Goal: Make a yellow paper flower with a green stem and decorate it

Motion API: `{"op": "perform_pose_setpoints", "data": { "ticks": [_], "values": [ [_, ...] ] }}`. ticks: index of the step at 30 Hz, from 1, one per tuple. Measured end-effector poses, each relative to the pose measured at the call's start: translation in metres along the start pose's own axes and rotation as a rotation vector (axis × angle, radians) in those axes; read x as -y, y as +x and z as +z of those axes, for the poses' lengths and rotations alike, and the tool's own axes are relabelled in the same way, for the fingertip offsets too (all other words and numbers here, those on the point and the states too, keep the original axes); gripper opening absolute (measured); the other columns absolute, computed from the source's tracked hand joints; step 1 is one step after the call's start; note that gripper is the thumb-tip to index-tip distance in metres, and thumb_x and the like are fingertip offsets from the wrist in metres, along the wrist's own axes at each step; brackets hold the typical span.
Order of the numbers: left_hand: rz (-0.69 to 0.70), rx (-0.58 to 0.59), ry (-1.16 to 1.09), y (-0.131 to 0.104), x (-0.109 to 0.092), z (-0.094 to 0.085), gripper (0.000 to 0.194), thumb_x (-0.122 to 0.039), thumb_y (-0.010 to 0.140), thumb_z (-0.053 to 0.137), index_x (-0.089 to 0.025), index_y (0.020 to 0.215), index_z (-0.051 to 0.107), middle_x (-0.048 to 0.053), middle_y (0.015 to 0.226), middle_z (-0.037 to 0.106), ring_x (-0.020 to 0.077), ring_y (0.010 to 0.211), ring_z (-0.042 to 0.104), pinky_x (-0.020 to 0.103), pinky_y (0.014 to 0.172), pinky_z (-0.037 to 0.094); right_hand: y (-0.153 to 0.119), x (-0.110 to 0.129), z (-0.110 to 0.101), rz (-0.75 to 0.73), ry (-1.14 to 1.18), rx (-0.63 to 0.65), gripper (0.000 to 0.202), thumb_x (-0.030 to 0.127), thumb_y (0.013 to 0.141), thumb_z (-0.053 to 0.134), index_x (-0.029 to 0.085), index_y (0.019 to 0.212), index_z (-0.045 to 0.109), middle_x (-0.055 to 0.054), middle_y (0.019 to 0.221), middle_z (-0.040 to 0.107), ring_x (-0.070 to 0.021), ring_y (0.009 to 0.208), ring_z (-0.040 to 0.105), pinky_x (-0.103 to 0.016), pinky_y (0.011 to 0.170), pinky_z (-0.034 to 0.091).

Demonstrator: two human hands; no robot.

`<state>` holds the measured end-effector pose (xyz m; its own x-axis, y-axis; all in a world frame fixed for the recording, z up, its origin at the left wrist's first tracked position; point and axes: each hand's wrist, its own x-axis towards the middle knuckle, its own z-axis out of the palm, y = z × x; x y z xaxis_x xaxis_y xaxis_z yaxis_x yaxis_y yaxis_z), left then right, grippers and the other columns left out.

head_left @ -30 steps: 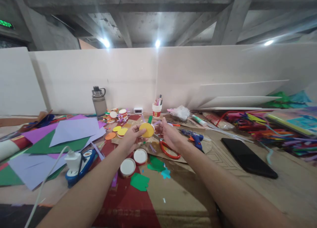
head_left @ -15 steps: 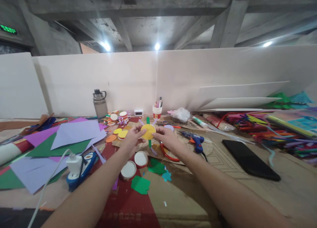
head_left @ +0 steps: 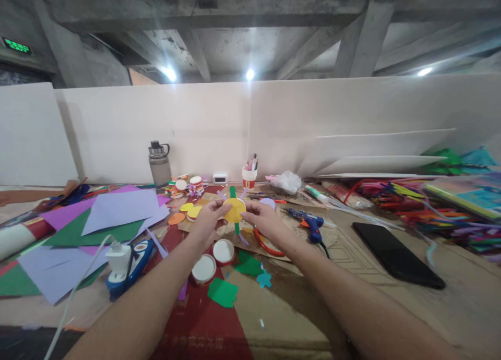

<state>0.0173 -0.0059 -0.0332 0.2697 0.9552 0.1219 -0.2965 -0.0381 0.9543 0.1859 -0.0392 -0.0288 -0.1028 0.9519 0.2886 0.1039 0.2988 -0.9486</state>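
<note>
Between both hands, above the middle of the table, is a yellow paper disc [head_left: 235, 211] with a green strip [head_left: 233, 192] sticking out above and below it and thin purple strips at its edges. My left hand [head_left: 211, 217] pinches its left edge with thumb and fingers. On the right edge, my right hand [head_left: 261, 216] grips it the same way. Below the hands lie two white-topped round lids [head_left: 204, 268], green paper scraps [head_left: 223, 292] and a blue paper flower shape [head_left: 264, 278]. Partly under my right hand are red-handled scissors [head_left: 267, 245].
A blue glue gun [head_left: 313, 227] and black phone [head_left: 397, 253] lie on the right. Coloured paper sheets [head_left: 119, 211] and a blue power strip [head_left: 136, 266] with a white plug are left. A bottle [head_left: 159, 167] and pen cup [head_left: 249, 178] stand at the back.
The hands keep the same hold on the yellow disc, almost unmoved. The whole view has shifted very slightly.
</note>
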Motion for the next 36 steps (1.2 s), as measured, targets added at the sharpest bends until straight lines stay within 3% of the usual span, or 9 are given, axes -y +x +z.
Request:
{"op": "perform_pose_setpoints", "data": {
  "ticks": [7,15,22,30,36],
  "values": [
    [-0.036,-0.051,-0.088,-0.0008,0.0011,0.0028,0.033,-0.031,0.063,0.083,-0.014,0.086,0.067,0.005,0.084,0.068,0.0092,0.065,0.061,0.015,0.046,0.042,0.0025,-0.0057,0.0001,-0.04,-0.059,0.004,0.022,0.034,0.07,0.063,0.016,0.083,0.067,-0.003,0.08,0.066,-0.0175,0.076,0.057,-0.031,0.072,0.045],
    [-0.089,-0.072,-0.127,-0.0013,0.0003,0.0051,0.019,-0.022,0.07,0.077,-0.013,0.084,0.067,0.005,0.08,0.068,0.0083,0.06,0.061,0.014,0.044,0.044,0.0013,-0.0064,0.0008,-0.072,-0.106,-0.021,0.018,0.035,0.071,0.062,0.017,0.075,0.064,-0.001,0.073,0.062,-0.0155,0.069,0.052,-0.03,0.068,0.043],
    [-0.1,-0.036,-0.132,-0.0012,-0.001,0.0053,0.022,-0.025,0.07,0.078,-0.014,0.086,0.067,0.004,0.079,0.067,0.0081,0.057,0.059,0.015,0.043,0.045,0.0026,-0.0096,0.0005,-0.062,-0.076,-0.009,0.021,0.033,0.072,0.061,0.016,0.084,0.066,-0.004,0.08,0.066,-0.0177,0.075,0.057,-0.032,0.072,0.046],
    [-0.078,-0.052,-0.112,0.0009,0.0031,0.0026,0.022,-0.027,0.07,0.078,-0.013,0.083,0.066,0.006,0.082,0.068,0.0092,0.063,0.06,0.016,0.048,0.047,0.0029,-0.0073,0.0001,-0.062,-0.052,-0.019,0.018,0.032,0.071,0.062,0.016,0.08,0.066,-0.004,0.081,0.067,-0.018,0.075,0.058,-0.032,0.072,0.046],
    [-0.097,0.027,-0.04,-0.0022,0.0032,0.0044,0.033,-0.032,0.067,0.081,-0.014,0.091,0.068,0.006,0.088,0.069,0.0097,0.064,0.059,0.018,0.047,0.047,0.0029,-0.0059,-0.0013,-0.062,-0.003,0.001,0.021,0.032,0.071,0.062,0.016,0.084,0.068,-0.004,0.084,0.067,-0.0175,0.077,0.058,-0.031,0.074,0.045]
  ]
}}
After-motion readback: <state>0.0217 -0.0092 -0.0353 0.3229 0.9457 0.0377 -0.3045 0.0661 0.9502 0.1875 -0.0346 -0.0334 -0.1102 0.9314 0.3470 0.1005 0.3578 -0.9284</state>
